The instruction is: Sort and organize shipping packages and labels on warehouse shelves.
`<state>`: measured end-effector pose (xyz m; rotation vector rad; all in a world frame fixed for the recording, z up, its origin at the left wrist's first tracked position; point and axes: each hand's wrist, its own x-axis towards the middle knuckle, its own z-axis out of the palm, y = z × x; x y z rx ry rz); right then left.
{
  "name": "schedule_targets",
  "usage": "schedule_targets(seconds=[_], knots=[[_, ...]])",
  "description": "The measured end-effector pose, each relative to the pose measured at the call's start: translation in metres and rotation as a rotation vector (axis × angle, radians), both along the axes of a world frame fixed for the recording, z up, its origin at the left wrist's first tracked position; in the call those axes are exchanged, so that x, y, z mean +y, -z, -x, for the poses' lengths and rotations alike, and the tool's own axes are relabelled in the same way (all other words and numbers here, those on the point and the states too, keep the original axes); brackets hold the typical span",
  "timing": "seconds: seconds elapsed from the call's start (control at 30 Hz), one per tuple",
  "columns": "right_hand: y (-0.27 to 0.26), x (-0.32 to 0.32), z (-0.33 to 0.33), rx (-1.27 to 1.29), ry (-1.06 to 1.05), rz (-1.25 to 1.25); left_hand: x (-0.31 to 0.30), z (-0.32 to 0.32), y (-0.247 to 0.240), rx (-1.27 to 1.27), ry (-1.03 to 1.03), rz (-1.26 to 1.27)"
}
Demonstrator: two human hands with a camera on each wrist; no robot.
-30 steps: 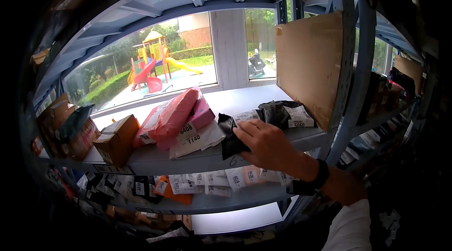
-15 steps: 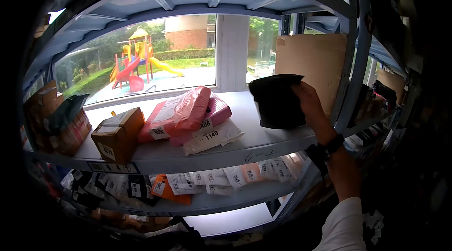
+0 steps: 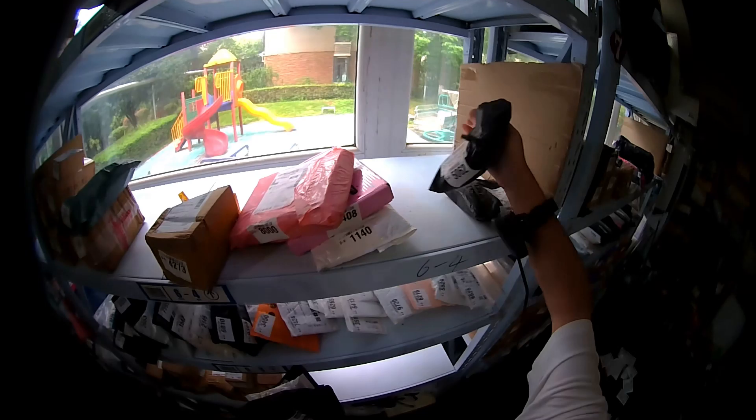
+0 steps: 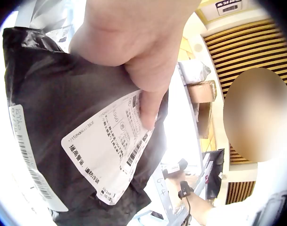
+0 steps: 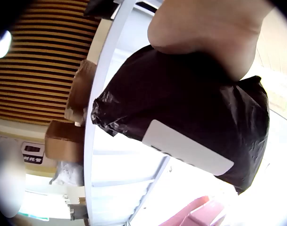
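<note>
In the head view my right hand (image 3: 513, 161) holds a black plastic mailer (image 3: 458, 170) above the right part of the shelf, tilted with its white label showing. The right wrist view has the same hand (image 5: 204, 30) over the bag, its fingertips hidden behind it. Another black parcel (image 3: 479, 201) lies on the shelf just below. My left hand (image 4: 138, 42), outside the head view, grips a large black mailer (image 4: 54, 89) in the left wrist view. One digit lies across its printed shipping label (image 4: 103, 146), and the rest of the grip is hidden.
Left on the shelf (image 3: 441, 243) are a pink parcel (image 3: 303, 195), a white bag marked 1140 (image 3: 364, 237) and a brown box (image 3: 193, 231). A cardboard sheet (image 3: 524, 120) stands at the right beside the blue upright (image 3: 598, 97). Labelled bags (image 3: 346, 311) fill the level below.
My right hand has lifted a black mailer from the shelf's front edge and turned it, so its label now shows. The head view has shifted slightly.
</note>
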<state>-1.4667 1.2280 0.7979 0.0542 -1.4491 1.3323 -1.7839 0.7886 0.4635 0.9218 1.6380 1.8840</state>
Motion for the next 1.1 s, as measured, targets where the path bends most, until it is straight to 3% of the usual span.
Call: schedule_targets(seconds=[0.03,0.1,0.13,0.2,0.23,0.3,0.37,0.4,0.53,0.67,0.8,0.9,0.93,1.07,1.1], knots=[[0.007,-0.005,0.008,-0.083,0.203,-0.051,0.005,-0.004,-0.009,-0.015,0.024,-0.027],[0.016,0.003,0.023,-0.067,-0.266,-0.121,0.011,-0.007,-0.011,-0.028,0.057,-0.046],[0.019,0.003,0.017,-0.064,-0.260,-0.113,0.015,-0.007,-0.006,-0.013,0.036,-0.031],[0.022,-0.007,0.006,-0.339,0.085,0.141,0.021,-0.008,-0.005,0.031,0.036,-0.013],[0.024,0.016,-0.016,-0.445,0.155,-0.069,0.021,-0.009,-0.008,0.035,0.039,-0.007],[0.018,0.013,-0.053,-0.618,0.450,-0.037,0.022,-0.013,-0.016,0.059,0.096,-0.020],[0.008,-0.019,-0.058,-0.657,0.761,-0.200,0.024,-0.013,-0.011,0.048,0.092,-0.020],[0.009,-0.018,-0.065,-0.647,0.801,-0.283,0.025,-0.014,-0.009,0.042,0.088,-0.016],[0.021,-0.055,-0.051,-0.816,0.790,-0.429,0.031,-0.018,-0.007,-0.018,0.095,0.078],[0.090,-0.040,-0.026,-0.768,0.945,-0.796,0.034,-0.020,0.003,-0.005,0.082,0.136],[0.078,-0.054,-0.023,-0.825,1.120,-0.968,0.039,-0.033,-0.014,-0.011,0.160,0.007],[0.063,-0.073,-0.023,-0.879,1.114,-1.069,0.032,-0.035,-0.009,0.006,0.179,-0.025],[0.052,-0.072,-0.024,-0.782,1.042,-1.234,0.030,-0.033,-0.007,0.002,0.181,-0.007],[-0.006,-0.075,-0.001,-0.740,0.971,-1.483,0.017,-0.029,-0.013,0.073,0.120,0.091],[-0.018,-0.071,0.010,-0.836,0.902,-1.598,0.016,-0.028,-0.015,0.086,0.112,0.090]])
